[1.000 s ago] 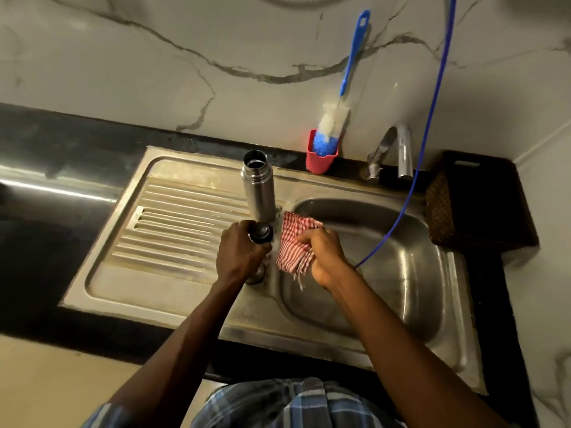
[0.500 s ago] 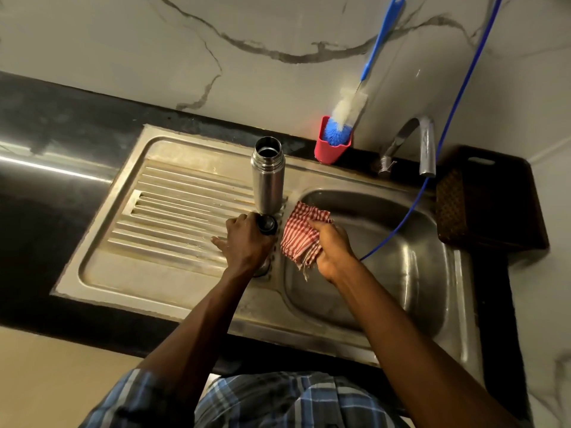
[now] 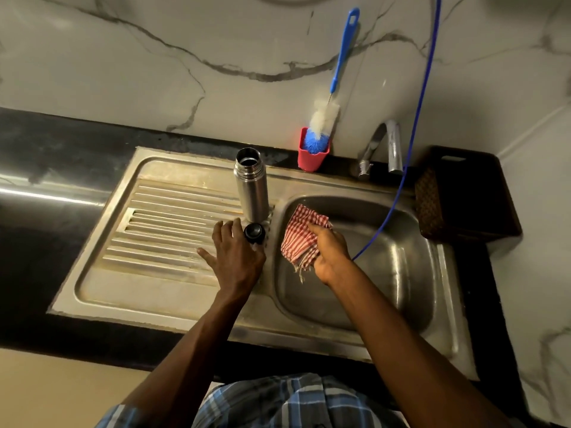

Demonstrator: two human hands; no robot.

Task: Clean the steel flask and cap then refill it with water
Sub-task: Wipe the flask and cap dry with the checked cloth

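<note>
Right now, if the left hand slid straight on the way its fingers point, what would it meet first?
Probably the steel flask: the left hand lies open on the drainboard, fingers aimed at the flask's base. The black cap sits just right of that line.

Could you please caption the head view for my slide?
Left hand open beside cap and uncapped flask; right hand grips checked cloth.

flask (image 3: 251,183) upright, uncapped | cap (image 3: 254,233) beside left hand (image 3: 236,257) (apparently touching) | right hand (image 3: 332,253) grips cloth (image 3: 301,239)
</note>
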